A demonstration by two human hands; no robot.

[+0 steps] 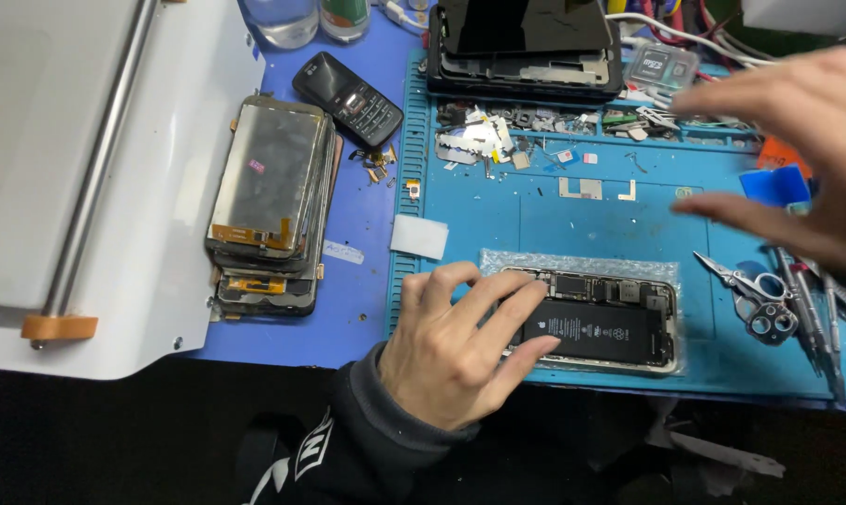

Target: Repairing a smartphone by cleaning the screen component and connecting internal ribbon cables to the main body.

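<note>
Down at the mat's near edge, the left hand (460, 341) presses flat on an opened phone (596, 318).

Its fingers are spread over the phone's left end, touching the black battery (596, 329), not gripping. The right hand (797, 159) hovers blurred over the blue mat's (535, 220) right edge, fingers loose and apart, holding nothing. Under the phone lies a sheet of bubble wrap (572, 264). Scissors (736, 278) and screwdrivers (811, 313) rest just right of it. Small screws and scraps (498, 136) fill the mat's far trays. Beyond the mat's left edge stands a stack of screens (268, 201) beside a black keypad phone (348, 98).
</note>
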